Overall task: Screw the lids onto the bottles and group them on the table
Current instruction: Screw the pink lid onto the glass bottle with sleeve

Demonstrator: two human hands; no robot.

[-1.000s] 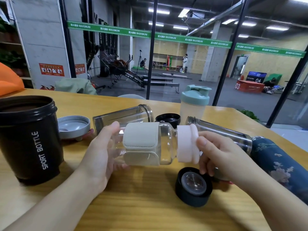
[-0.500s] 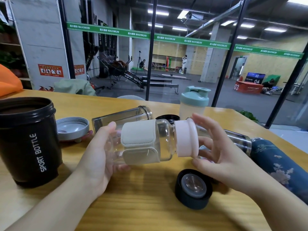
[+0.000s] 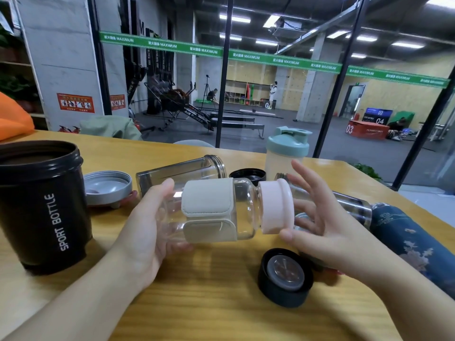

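Over wooden table (image 3: 221,303): left hand (image 3: 147,232) gripping glass bottle (image 3: 243,207), right hand (image 3: 317,225) spread beside pink lid (image 3: 277,205).

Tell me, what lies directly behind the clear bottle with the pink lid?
Behind the clear bottle lie a lidless glass bottle on its side and a black lid. The bottle and the right hand cover part of another glass bottle.

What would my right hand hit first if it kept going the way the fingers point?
Probably the pink lid: the right hand is open with fingers aimed up-left past it. Depth is unclear; they may pass behind it.
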